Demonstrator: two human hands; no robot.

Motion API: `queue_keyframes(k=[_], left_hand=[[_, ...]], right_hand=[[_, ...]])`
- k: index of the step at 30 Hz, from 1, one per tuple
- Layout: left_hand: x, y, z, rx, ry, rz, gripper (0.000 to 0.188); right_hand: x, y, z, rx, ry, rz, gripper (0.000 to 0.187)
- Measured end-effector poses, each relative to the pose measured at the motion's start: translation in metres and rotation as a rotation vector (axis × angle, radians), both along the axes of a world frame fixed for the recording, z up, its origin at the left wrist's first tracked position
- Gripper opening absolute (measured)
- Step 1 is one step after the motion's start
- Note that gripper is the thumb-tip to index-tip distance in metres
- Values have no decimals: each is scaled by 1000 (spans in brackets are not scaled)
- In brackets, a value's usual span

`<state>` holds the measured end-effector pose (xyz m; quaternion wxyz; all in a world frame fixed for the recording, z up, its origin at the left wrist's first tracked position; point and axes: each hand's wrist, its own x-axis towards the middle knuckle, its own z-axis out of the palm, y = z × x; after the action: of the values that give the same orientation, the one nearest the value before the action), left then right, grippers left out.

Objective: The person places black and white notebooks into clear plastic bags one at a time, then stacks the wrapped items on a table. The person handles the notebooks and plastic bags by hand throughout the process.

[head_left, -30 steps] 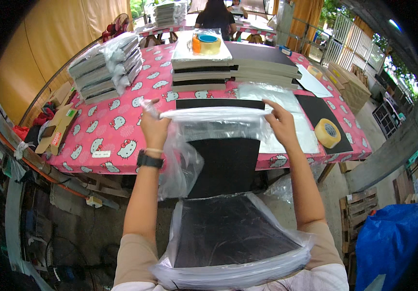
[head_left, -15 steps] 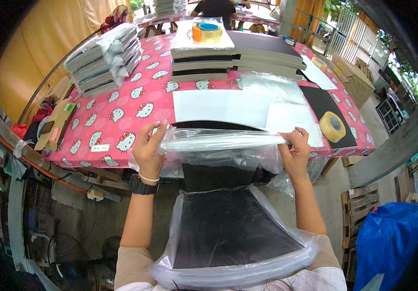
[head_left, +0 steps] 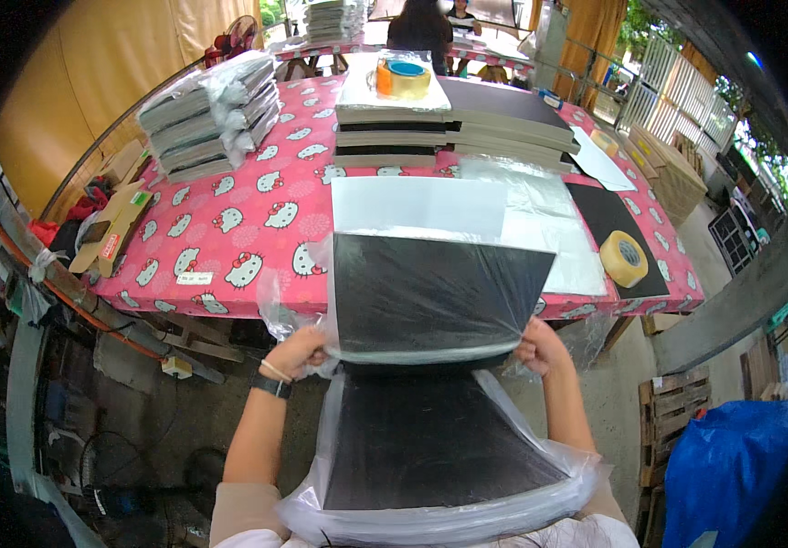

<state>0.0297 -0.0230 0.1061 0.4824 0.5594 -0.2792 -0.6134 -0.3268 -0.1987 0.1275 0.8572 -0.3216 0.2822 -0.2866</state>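
Observation:
At the near table edge lies a black board (head_left: 435, 288) with clear plastic film stretched over its top and near edge. My left hand (head_left: 299, 353) pinches the film at the board's near left corner, where loose film (head_left: 275, 309) sticks out. My right hand (head_left: 543, 347) is closed on the film at the near right corner, and creases run from there across the board. The undersides of both grips are partly hidden. Below, against my body, a second black panel (head_left: 430, 443) is edged by bunched whitish plastic (head_left: 385, 522).
White sheets (head_left: 421, 205) and flat clear plastic bags (head_left: 526, 173) lie beyond the board. A tape roll (head_left: 624, 259) sits on a black sheet (head_left: 599, 205) at right. Stacked boards (head_left: 389, 128) and wrapped bundles (head_left: 197, 123) stand farther back on the pink tablecloth (head_left: 220, 205).
Both hands have come down toward me, drawing the film from above the board over its near edge. The board's black top now shows through the film.

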Motion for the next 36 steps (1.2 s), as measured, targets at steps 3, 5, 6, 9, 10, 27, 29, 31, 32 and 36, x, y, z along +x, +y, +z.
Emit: queue_keyframes(k=[3, 5, 6, 9, 10, 27, 29, 31, 32, 36], left_hand=[[0, 26, -52, 43, -9, 89, 18], [-13, 34, -86, 113, -88, 197, 18], [-25, 37, -102, -20, -361, 197, 15], [-32, 30, -142, 355, -494, 356, 35], [-19, 42, -175, 321, -489, 410, 39], [-83, -29, 113, -700, 137, -97, 53], [-99, -48, 126, -779, 121, -74, 52], [-107, -52, 130, -721, 42, -53, 50], [-108, -52, 129, -687, 4, -35, 49], [-104, -56, 116, -645, -54, -15, 47]], right_hand=[[-5, 14, -56, -34, 148, -22, 15], [3, 32, -74, -116, 285, -173, 14], [2, 25, -92, -385, 403, -211, 15], [11, 19, -133, -721, 665, -309, 23], [25, 20, -148, -743, 751, -321, 25], [103, 41, 80, -957, 211, 55, 17], [119, 49, 85, -1100, 47, 144, 19], [118, 54, 84, -880, 31, 175, 18], [119, 54, 83, -764, 23, 196, 18], [113, 45, 83, -811, 120, -48, 18]])
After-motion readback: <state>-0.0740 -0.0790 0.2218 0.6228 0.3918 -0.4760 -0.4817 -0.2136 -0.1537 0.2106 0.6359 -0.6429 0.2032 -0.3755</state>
